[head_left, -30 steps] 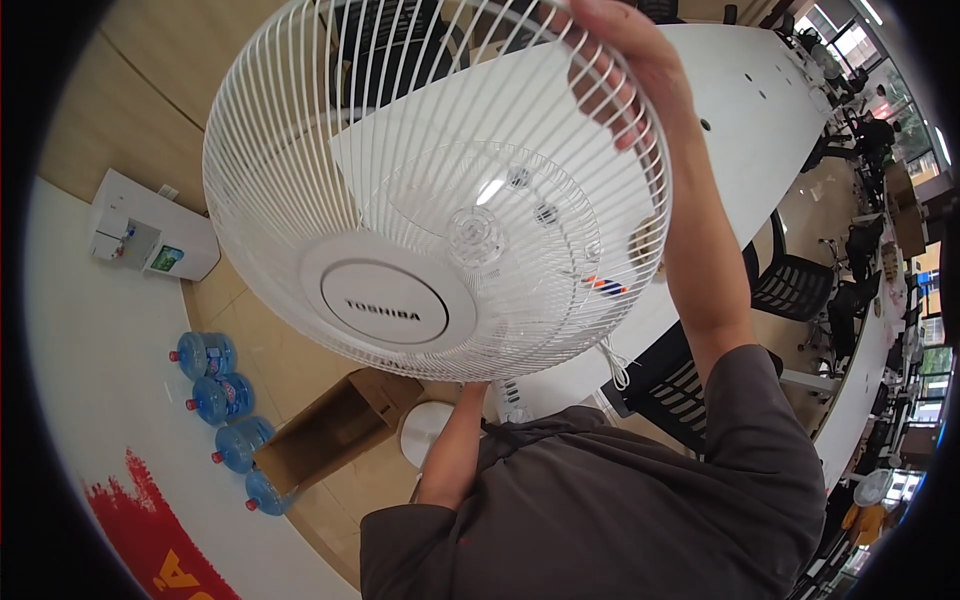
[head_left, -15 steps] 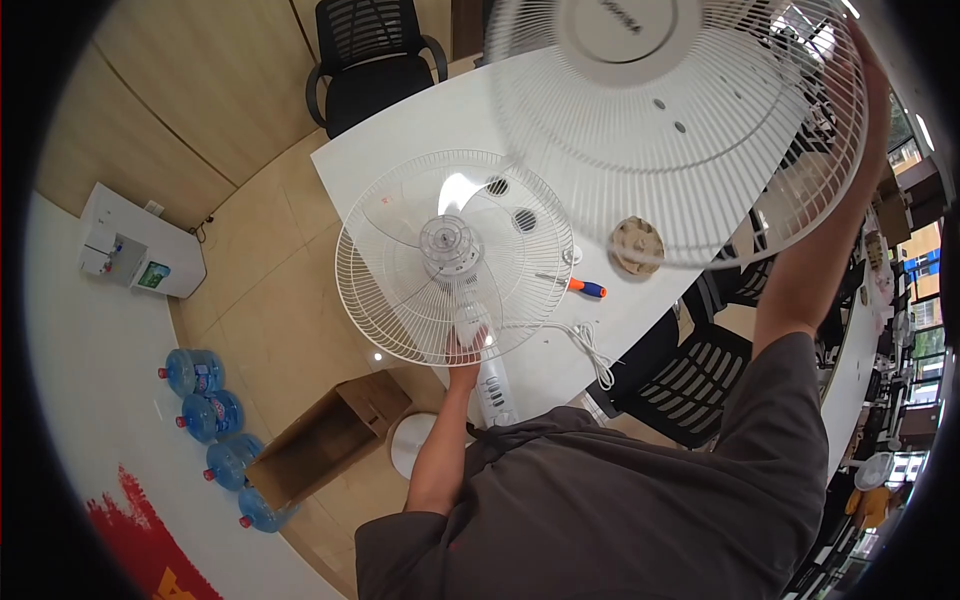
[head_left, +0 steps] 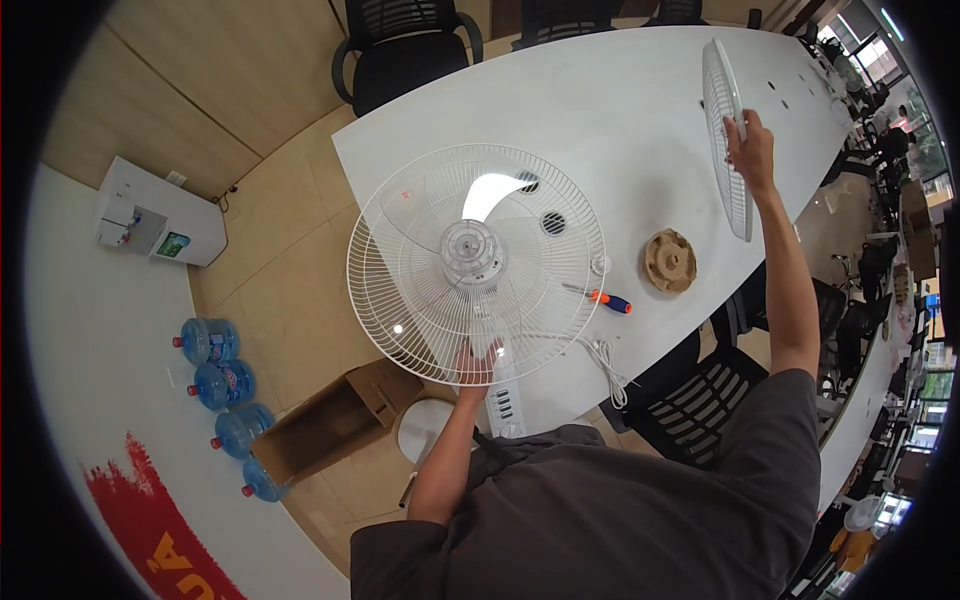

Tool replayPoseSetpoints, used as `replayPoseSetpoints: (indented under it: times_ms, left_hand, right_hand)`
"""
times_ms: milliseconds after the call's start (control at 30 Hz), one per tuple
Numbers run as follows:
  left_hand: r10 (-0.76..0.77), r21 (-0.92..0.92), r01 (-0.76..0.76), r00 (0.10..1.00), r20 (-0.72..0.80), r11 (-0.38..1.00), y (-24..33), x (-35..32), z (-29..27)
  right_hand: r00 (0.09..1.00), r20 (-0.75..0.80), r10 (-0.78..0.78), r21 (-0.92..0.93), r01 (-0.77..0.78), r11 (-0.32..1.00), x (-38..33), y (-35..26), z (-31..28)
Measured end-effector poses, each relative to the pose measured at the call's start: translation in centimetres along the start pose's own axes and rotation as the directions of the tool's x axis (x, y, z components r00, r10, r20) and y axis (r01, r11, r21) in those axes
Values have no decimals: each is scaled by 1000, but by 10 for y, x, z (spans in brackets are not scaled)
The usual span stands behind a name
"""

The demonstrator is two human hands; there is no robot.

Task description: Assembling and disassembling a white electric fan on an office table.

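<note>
In my right hand (head_left: pixel 752 158) is the round white front grille (head_left: pixel 722 140) of a fan, gripped by its rim and seen nearly edge-on over the far right of the table. An electric fan (head_left: pixel 470 252) stands in front of me, its clear blades and hub uncovered, with the white wire rear grille (head_left: pixel 365 300) around them. My left hand (head_left: pixel 478 364) is closed around the fan's neck, partly hidden behind the rear grille's wires. Below that hand, the fan's white base with a row of buttons (head_left: pixel 505 405) sits at the table's near edge.
On the white table (head_left: pixel 620 110) lie a screwdriver (head_left: pixel 612 301), a round brown moulded piece (head_left: pixel 670 262) and a coiled white cord (head_left: pixel 606 368). An open cardboard box (head_left: pixel 345 420) and several blue water bottles (head_left: pixel 210 341) are on the floor at left. Black chairs (head_left: pixel 700 400) flank the table.
My right hand has brought the front grille down and away to the far right, turning it from face-on to nearly edge-on. The left hand stays at the fan's neck.
</note>
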State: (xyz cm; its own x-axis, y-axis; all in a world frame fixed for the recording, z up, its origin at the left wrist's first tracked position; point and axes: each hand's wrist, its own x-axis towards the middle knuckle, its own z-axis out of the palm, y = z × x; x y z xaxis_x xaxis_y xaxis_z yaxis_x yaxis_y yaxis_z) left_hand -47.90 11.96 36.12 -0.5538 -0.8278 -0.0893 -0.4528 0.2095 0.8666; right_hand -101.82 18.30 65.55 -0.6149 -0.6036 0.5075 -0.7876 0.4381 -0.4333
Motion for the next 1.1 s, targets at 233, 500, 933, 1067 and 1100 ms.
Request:
replayPoseSetpoints:
  times_ms: [233, 500, 933, 1067, 1100]
  left_hand:
    - [-242, -414, 266, 964, 109, 871, -20, -1, 18]
    - [-274, -652, 352, 936, 222, 672, -41, -8, 23]
    - [-457, -717, 497, 846, 275, 489, -2, -4, 12]
    - [-379, -247, 444, 886, 268, 861, 30, 11, -8]
    - [-495, -775, 505, 819, 291, 380, -13, -6, 11]
  right_hand:
    - [958, 145, -246, -158, 268, 950, -48, 72, 84]
    - [898, 341, -277, -245, 370, 896, -99, 92, 144]
    - [856, 516, 21, -479, 268, 836, -157, 128, 204]
    - [834, 495, 245, -586, 112, 802, -156, 112, 206]
    - [916, 387, 106, -561, 143, 815, -155, 93, 205]
